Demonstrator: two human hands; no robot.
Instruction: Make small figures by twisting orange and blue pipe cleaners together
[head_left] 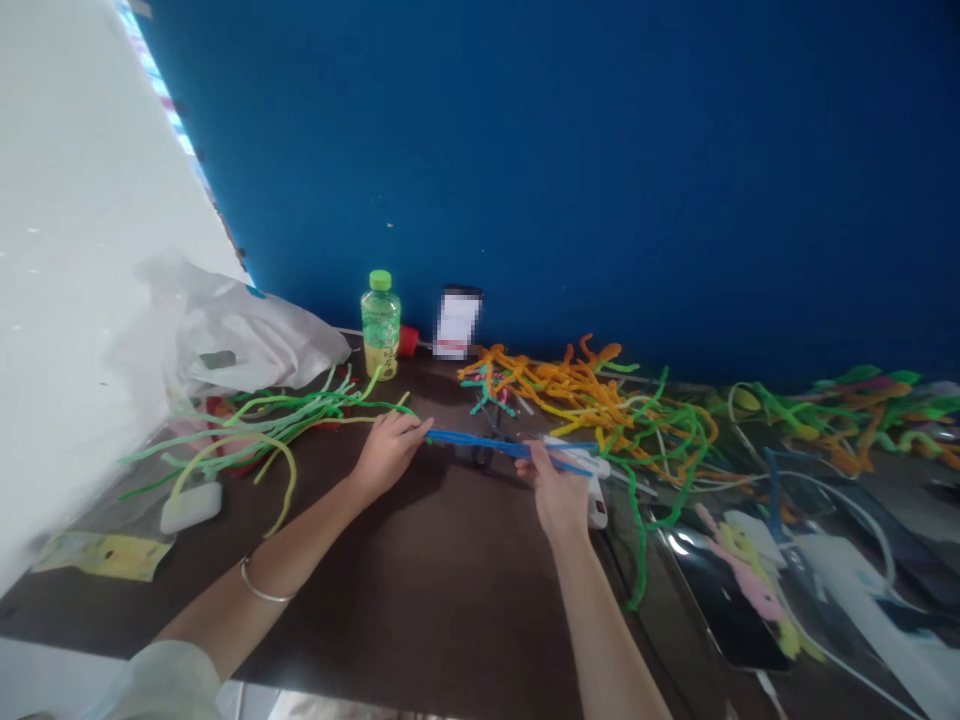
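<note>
Both of my hands hold a bundle of blue pipe cleaners (480, 442) stretched level above the dark table (442, 590). My left hand (388, 450) pinches its left end, fingers closed. My right hand (556, 488) grips its right part, fingers wrapped round it. A thin bangle (262, 588) circles my left wrist. Under my right hand lies a white glue gun (596, 490), partly hidden. Small dark scissors (484, 452) rest on the table just behind the blue bundle.
Green and yellow pipe cleaners (255, 425) spread at the left, an orange and green heap (600, 400) at the back right. A green-capped bottle (380, 325), a white plastic bag (240, 335), a white wall left, a blue wall behind. White cables and glossy sheets (750, 590) lie right.
</note>
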